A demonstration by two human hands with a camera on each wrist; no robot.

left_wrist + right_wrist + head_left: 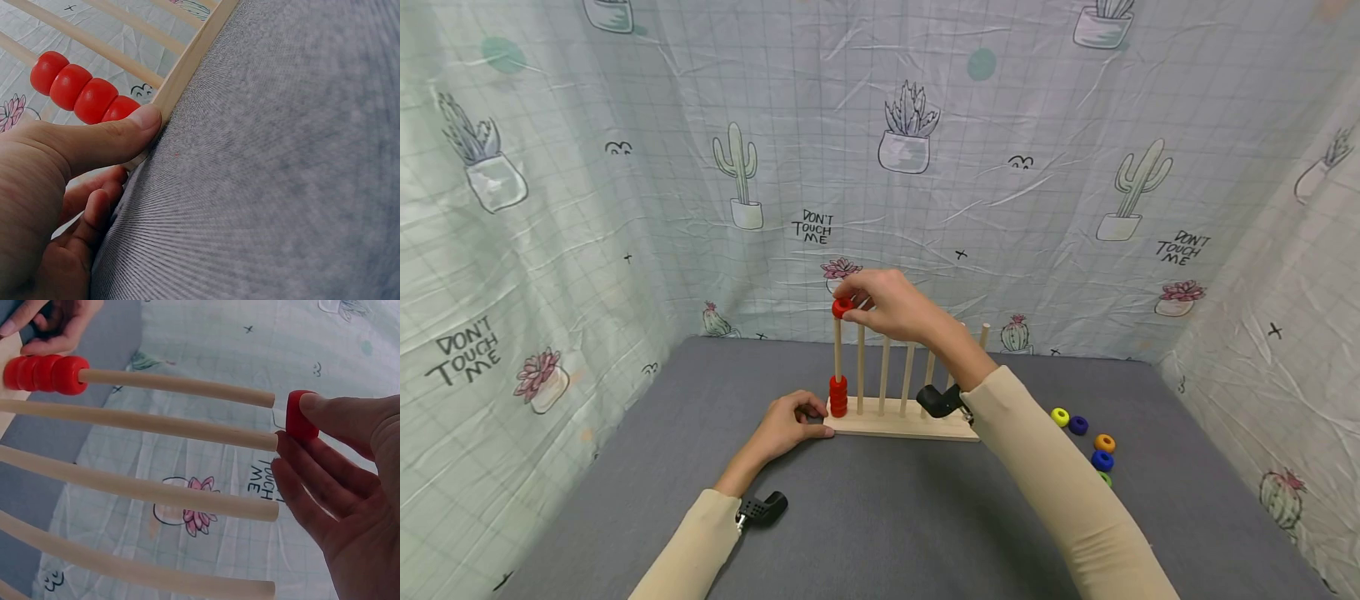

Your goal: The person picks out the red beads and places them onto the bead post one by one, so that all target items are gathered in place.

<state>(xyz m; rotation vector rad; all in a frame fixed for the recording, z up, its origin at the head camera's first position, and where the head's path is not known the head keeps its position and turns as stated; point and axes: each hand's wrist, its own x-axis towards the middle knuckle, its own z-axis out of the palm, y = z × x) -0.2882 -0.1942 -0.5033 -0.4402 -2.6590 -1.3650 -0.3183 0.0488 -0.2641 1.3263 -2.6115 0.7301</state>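
Note:
A wooden stand [895, 425] with a row of upright pegs sits on the table. On its leftmost peg [181, 384] several red beads [838, 397] are stacked at the bottom. Between thumb and fingers my right hand [891, 307] pinches another red bead [302, 415], just off the top end of that peg in the right wrist view. My left hand [786, 425] grips the left end of the stand's base, its thumb [134, 128] along the front edge and the other fingers round the side. The remaining pegs carry no beads where they show; my right arm covers some of them.
Right of the stand, loose beads lie on the grey table [880, 517]: a yellow one [1060, 417], a purple one [1078, 425], an orange one [1105, 443], a blue one [1102, 461] and a green one [1105, 478] partly behind my sleeve. A printed curtain [865, 192] hangs behind.

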